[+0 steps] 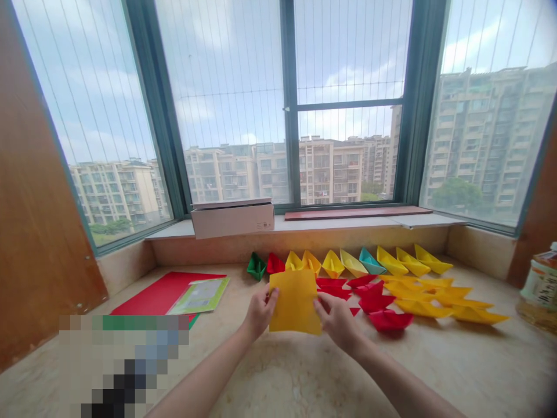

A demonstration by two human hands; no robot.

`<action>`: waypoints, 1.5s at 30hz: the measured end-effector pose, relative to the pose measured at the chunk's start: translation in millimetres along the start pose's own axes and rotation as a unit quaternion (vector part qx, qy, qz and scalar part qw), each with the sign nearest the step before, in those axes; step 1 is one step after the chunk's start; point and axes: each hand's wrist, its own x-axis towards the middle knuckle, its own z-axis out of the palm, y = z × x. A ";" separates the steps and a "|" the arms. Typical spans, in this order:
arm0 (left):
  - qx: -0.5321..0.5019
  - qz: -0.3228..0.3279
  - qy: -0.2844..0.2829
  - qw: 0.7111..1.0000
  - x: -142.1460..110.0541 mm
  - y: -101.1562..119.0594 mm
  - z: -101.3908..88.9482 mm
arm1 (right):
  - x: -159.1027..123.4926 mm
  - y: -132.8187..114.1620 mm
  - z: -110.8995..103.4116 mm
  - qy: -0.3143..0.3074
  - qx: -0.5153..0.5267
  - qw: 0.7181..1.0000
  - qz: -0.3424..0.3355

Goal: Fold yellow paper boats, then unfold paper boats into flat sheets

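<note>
A: Since all we've got is the head cam, what are the hands up to?

B: The left hand (261, 310) and right hand (337, 320) each pinch a side edge of a square yellow paper sheet (296, 302). It's a narrow grip, with the thumbs on top and the fingers (273, 293) mostly tucked behind. The sheet is right between them, though I can't tell if it's touching the marble sill (461, 371).

A: Nice, what's around it?

B: Folded paper boats (391, 261) everywhere! There's a back row in green, red, yellow and teal. The red boats (385, 319) sit just beside the right hand, with yellow boats (478, 315) further right.

A: And the left side?

B: A red paper sheet (161, 293) lies partly under a pale green booklet (200, 295). A white cardboard box (232, 219) sits up on the window ledge, and a plastic bottle (539, 290) stands at far right.
</note>
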 end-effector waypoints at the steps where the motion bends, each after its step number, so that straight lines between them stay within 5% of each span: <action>1: -0.002 0.004 0.004 1.000 2.0 -0.4 3.8 | 4.7 -0.8 0.6 0.000 0.007 1.000 0.006; 6: -0.019 0.006 -0.001 1.000 -3.5 -3.6 17.6 | 15.7 -6.5 6.4 -0.005 -0.039 0.998 -0.056; 10: -0.006 0.002 -0.019 1.000 -17.0 -5.8 18.5 | -6.3 -7.7 8.1 -0.051 -0.083 0.989 -0.110; 18: 0.020 0.004 -0.064 0.998 -34.4 1.8 16.8 | -36.5 -7.5 5.5 -0.096 -0.289 0.924 -0.229; 27: -0.014 -0.026 -0.063 0.998 -34.0 -0.9 18.8 | -37.2 -19.0 -2.3 -0.255 -0.221 0.905 -0.259; 30: -0.010 -0.023 -0.058 0.998 -34.8 0.1 19.5 | -39.7 -14.0 3.0 -0.173 -0.135 0.952 -0.216; 34: -0.014 -0.023 -0.111 0.993 -39.6 3.4 21.6 | -33.0 -9.4 9.1 0.019 0.019 0.999 -0.030; 39: 0.005 -0.002 -0.186 0.983 -47.9 7.9 27.0 | -21.6 -18.8 6.9 -0.047 0.270 0.954 0.121; 45: -0.021 -0.011 -0.164 0.986 -48.7 7.1 30.3 | -19.1 -12.2 3.9 -0.011 0.277 0.951 0.133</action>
